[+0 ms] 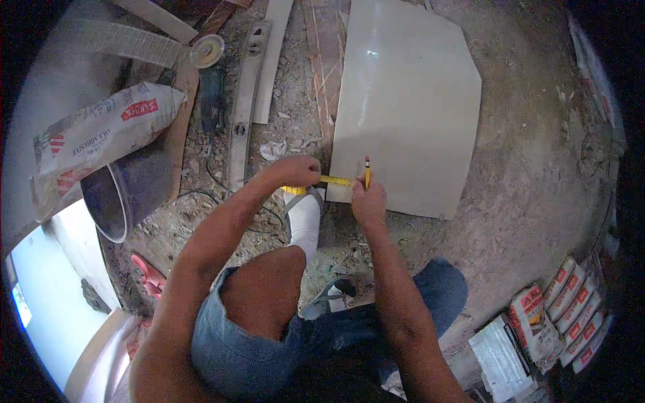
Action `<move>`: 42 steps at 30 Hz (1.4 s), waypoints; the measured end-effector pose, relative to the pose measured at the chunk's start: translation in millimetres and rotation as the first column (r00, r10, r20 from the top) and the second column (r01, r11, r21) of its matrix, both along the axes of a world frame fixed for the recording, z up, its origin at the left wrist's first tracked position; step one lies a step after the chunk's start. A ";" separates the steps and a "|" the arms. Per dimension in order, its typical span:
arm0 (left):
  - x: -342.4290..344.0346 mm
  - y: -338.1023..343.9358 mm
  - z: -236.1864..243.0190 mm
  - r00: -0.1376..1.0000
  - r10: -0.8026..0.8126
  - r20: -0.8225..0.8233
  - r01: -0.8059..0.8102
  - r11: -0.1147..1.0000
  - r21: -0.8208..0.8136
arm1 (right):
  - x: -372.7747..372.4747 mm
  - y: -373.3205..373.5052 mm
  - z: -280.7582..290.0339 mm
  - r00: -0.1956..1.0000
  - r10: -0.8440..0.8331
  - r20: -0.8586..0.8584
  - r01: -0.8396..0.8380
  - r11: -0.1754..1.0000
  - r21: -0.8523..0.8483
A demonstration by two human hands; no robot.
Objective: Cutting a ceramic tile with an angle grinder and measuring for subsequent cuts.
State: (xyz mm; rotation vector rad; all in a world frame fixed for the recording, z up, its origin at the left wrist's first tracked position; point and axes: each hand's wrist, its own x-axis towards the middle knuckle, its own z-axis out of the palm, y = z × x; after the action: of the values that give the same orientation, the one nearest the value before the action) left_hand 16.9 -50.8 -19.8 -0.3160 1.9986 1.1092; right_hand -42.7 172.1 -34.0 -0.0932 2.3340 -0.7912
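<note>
A large pale tile (pixel 410 101) with cut corners lies flat on the dirt floor. My left hand (pixel 302 172) is closed on a yellow tape measure (pixel 336 180) at the tile's near left corner. More yellow of it shows below that hand, above my foot. The blade reaches across the corner to my right hand (pixel 369 201), which rests at the tile's near edge. In its fingers a yellow pencil (pixel 367 173) stands upright, eraser end up. Whether the right fingers also pinch the blade is hard to make out.
A long spirit level (pixel 247 101) and an angle grinder (pixel 213 101) with its cord lie to the left. Beyond them are a paper sack (pixel 107 138) and a dark bucket (pixel 111 201). Several stacked sacks (pixel 571 305) sit at the lower right, beside a white box (pixel 500 356).
</note>
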 end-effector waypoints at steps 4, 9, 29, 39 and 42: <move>-5.8 5.3 -8.5 0.997 -0.072 0.027 0.075 0.980 -0.184 | -7.7 7.0 17.7 1.000 -0.023 0.005 0.023 0.999 -0.048; -18.1 5.3 -14.9 0.986 -0.150 0.077 0.160 0.977 -0.141 | -8.1 14.7 2.9 0.997 0.013 -0.080 -0.012 1.000 0.010; -10.2 12.9 -32.0 0.991 -0.067 -0.118 0.052 0.990 -0.128 | -20.2 13.4 13.3 0.980 0.186 -0.064 -0.178 0.977 0.114; -3.4 15.5 -38.9 0.993 -0.021 -0.120 0.001 0.987 -0.164 | -29.8 21.5 26.8 0.980 0.051 -0.191 -0.046 0.998 0.032; -6.5 18.9 -36.1 0.995 0.042 -0.087 -0.050 0.995 -0.090 | -49.6 40.9 25.8 0.887 -0.378 0.267 0.448 0.843 -0.297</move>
State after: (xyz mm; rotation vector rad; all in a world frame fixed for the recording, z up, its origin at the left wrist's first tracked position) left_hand 10.3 -31.9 -55.9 -0.3702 2.1316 1.0772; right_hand -92.3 212.9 -8.2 0.3397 2.0199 -1.3668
